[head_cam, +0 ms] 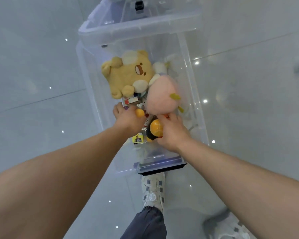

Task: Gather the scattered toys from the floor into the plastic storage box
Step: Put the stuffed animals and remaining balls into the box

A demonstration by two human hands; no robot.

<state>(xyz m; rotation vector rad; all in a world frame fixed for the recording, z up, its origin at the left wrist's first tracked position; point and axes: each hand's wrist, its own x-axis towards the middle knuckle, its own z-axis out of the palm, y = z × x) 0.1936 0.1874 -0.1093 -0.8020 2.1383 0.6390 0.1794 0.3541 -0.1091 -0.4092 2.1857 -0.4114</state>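
Note:
A clear plastic storage box (91, 87) stands on the floor in front of me. Inside lie a yellow plush bear (128, 73), a pink plush (162, 95) and several small toys. My left hand (126, 118) is over the box, its fingers curled round a small orange ball (139, 112). My right hand (173, 133) is inside the near end of the box and grips a black and orange toy (155, 129) with a round orange top. A small yellow card (138, 139) lies at the bottom under my hands.
The box's clear lid (138, 23) rests across its far end. The floor is glossy grey tile (41, 83). My foot in a pale sneaker (153, 192) stands just before the box. Another sneaker (226, 226) is blurred at lower right.

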